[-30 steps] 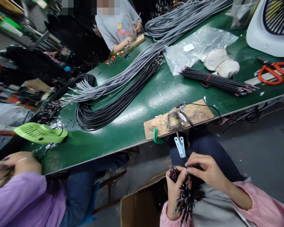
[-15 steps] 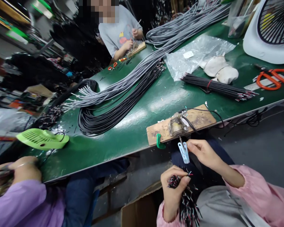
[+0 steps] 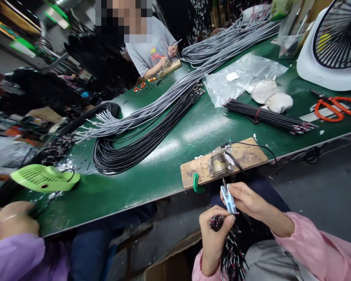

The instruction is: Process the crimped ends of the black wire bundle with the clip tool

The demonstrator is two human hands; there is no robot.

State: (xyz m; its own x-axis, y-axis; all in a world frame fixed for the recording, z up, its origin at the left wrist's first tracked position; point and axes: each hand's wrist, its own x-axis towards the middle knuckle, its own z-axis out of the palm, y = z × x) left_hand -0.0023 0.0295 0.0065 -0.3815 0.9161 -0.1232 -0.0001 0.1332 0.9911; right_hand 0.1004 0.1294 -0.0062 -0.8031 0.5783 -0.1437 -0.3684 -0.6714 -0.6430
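My left hand [image 3: 213,234] is closed around a bundle of short black, red and white wires [image 3: 229,249], below the table edge. My right hand [image 3: 247,199] sits just above it, next to a light-blue clip [image 3: 228,199] that hangs from a soldering fixture [image 3: 219,164] on a wooden board [image 3: 245,154]. The right fingers pinch something small beside the clip; what it is stays hidden. The board is clamped to the green table [image 3: 169,171] by a green clamp [image 3: 195,182].
Long grey cables [image 3: 175,91] and black cables [image 3: 125,154] lie across the table. A tied bundle of black wires [image 3: 269,116], a plastic bag [image 3: 240,76], orange scissors [image 3: 337,108], a white fan [image 3: 333,47] and a green fan [image 3: 43,178] are there. Other persons work at the left and far side.
My right hand rose from the wire bundle to the blue clip and stays beside it. My left hand keeps hold of the bundle, slightly lower.
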